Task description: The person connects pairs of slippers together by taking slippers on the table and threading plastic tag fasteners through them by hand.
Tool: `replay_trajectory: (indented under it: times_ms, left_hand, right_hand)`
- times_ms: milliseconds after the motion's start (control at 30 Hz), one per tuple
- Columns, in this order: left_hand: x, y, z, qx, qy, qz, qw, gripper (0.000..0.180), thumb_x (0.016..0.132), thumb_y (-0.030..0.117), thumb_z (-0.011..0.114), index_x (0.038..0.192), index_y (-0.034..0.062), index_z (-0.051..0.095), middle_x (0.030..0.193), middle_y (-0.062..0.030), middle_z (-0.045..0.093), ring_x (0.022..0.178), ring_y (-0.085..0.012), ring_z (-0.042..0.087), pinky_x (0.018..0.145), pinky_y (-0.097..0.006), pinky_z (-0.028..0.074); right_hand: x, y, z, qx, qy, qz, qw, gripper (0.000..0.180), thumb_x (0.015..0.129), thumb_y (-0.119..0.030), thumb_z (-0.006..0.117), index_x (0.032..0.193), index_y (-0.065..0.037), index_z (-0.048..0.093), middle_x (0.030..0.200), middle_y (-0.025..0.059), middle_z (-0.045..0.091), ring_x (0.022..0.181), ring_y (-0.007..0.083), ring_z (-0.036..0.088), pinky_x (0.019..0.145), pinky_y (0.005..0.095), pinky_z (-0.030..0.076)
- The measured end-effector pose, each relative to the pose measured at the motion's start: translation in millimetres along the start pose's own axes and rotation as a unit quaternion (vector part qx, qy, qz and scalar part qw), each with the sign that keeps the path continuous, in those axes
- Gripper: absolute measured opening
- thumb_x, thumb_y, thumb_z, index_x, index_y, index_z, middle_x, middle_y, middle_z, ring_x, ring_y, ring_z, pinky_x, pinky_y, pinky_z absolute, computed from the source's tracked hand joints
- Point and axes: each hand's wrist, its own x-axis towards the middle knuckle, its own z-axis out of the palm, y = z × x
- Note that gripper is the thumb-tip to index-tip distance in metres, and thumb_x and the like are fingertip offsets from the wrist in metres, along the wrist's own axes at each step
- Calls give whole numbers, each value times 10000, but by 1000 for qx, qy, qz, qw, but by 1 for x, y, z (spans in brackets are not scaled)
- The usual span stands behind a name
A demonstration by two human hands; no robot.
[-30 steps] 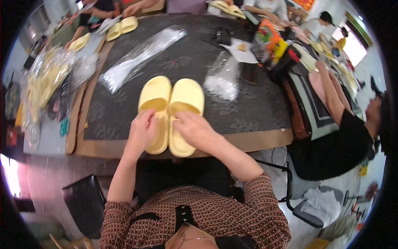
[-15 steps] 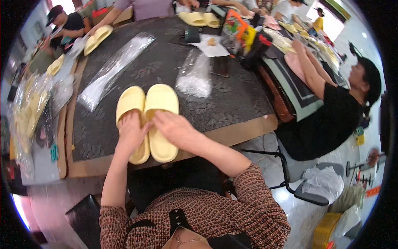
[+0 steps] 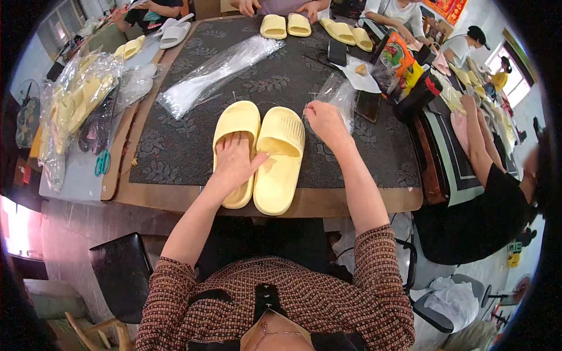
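Observation:
A pair of pale yellow slide slippers lies side by side near the table's front edge, toes pointing away from me. My left hand (image 3: 233,162) rests on the left slipper (image 3: 237,116), its fingers flat and reaching under the strap. Its thumb stretches across to the right slipper (image 3: 276,190), which shows a ribbed strap. Just right of that strap, my right hand (image 3: 329,124) is closed in a pinch; whatever lies between the fingertips is too small to make out. Behind it is a clear plastic bag (image 3: 341,92) of thin white strips, partly covered by the hand.
A longer bag of white strips (image 3: 216,73) lies farther back. Bagged slippers (image 3: 82,108) and teal scissors (image 3: 102,162) are at left. Colourful packets (image 3: 398,61) and a black bottle (image 3: 418,96) stand right. Co-workers sit around the table; one in black (image 3: 477,216) is close at right.
My right hand has left the right slipper and moved right, toward the smaller bag, closing into a pinch. The left hand stays at the left slipper. The view has shifted.

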Motion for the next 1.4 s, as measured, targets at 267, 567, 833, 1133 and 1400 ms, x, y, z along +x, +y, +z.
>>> replay_trajectory:
  times_ms: [267, 567, 833, 1133, 1400]
  left_hand:
    - [-4, -5, 7, 20, 55, 26, 998, 750, 828, 478, 560, 1293, -82, 377, 1315, -249, 421, 1261, -365, 346, 1049, -469, 207]
    - [-4, -5, 6, 29, 76, 35, 996, 750, 830, 477, 552, 1311, -64, 358, 1317, -235, 423, 1271, -348, 336, 1046, -471, 206]
    - [-3, -1, 0, 9, 45, 23, 999, 722, 826, 463, 556, 1306, -44, 370, 1333, -222, 401, 1298, -329, 301, 1046, -476, 202]
    - [-3, 2, 1, 5, 57, 36, 998, 684, 833, 450, 554, 1292, -33, 396, 1351, -187, 383, 1292, -338, 291, 1029, -488, 212]
    - [-4, -3, 2, -2, 70, 36, 997, 676, 830, 447, 557, 1293, -19, 399, 1347, -185, 392, 1287, -333, 292, 1026, -483, 213]
  right_hand:
    - [20, -11, 27, -97, -65, 8, 993, 196, 824, -157, 527, 884, 14, 601, 940, 256, 634, 923, 407, 605, 807, 470, 482]
    - [31, -21, 28, 102, 23, -12, 994, 323, 776, -25, 569, 1099, -26, 575, 838, 157, 650, 810, 327, 635, 743, 390, 493]
    - [72, -61, 56, 178, -34, -116, 977, 154, 759, -152, 648, 851, -35, 688, 801, 137, 676, 767, 267, 652, 718, 348, 501]
    - [101, -76, 95, 214, -238, -66, 945, 165, 761, -150, 670, 868, -28, 696, 726, 25, 653, 681, 112, 591, 639, 281, 484]
    - [91, -89, 98, 230, -227, -40, 946, 220, 698, -165, 681, 871, -32, 711, 768, 94, 679, 715, 168, 636, 677, 311, 507]
